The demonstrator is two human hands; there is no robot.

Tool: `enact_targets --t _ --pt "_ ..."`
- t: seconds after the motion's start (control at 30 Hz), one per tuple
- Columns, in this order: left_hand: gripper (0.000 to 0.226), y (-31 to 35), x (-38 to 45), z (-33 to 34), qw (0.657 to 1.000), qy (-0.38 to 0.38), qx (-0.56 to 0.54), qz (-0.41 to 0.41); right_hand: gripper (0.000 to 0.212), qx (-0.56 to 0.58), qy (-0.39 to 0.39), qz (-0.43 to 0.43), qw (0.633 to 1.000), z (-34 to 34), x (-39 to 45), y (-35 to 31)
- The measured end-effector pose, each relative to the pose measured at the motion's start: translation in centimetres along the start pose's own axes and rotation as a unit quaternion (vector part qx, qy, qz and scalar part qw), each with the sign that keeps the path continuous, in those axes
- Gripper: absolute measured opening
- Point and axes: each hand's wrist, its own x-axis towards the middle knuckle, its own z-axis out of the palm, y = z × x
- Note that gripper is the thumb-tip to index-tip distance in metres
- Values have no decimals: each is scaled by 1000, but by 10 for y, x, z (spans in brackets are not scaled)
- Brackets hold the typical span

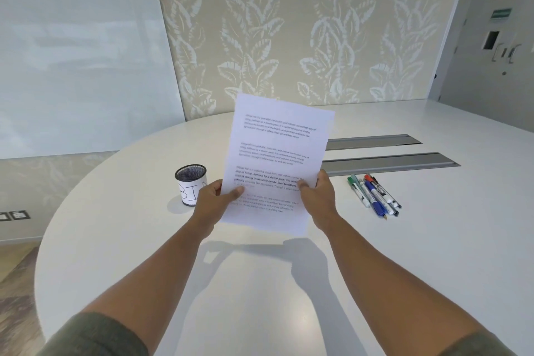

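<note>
A white printed sheet of paper [274, 153] is held up above the table, tilted a little to the right, with several paragraphs of text facing me. My left hand [213, 199] pinches its lower left edge, thumb on the front. My right hand [318, 196] pinches its lower right edge, thumb on the printed side. The bottom of the sheet hangs free above the table.
A black mesh cup [191, 184] with a white label reading "BIN" stands left of the sheet. Several markers and pens [374, 194] lie in a row to the right. Two grey cable slots [387, 163] run across the round white table [260, 298]. A patterned wall stands behind.
</note>
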Motion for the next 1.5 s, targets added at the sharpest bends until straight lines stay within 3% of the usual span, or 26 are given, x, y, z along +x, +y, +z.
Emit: enact_targets --t 0.17,0.23,0.47,0.63,0.93,1.13,1.5 --pt "32 0 2 0 998 30 -58 -15 23 166 34 69 983 -5 3 -7" --pt "24 1 2 4 996 26 -88 -25 24 229 31 103 967 -5 3 -9" --pt "25 16 -3 29 993 -24 -111 -8 38 335 -63 154 927 -1 -7 -8" --pt "17 24 -2 26 994 -3 -111 -4 43 305 -77 156 936 -11 -7 -3" --pt "31 27 0 -4 998 42 -40 12 39 313 21 132 940 -28 5 7" --pt "29 30 0 -22 998 57 24 20 21 229 54 114 965 -37 6 14" --pt "22 27 -3 -23 994 60 58 63 21 87 15 61 994 -34 3 13"
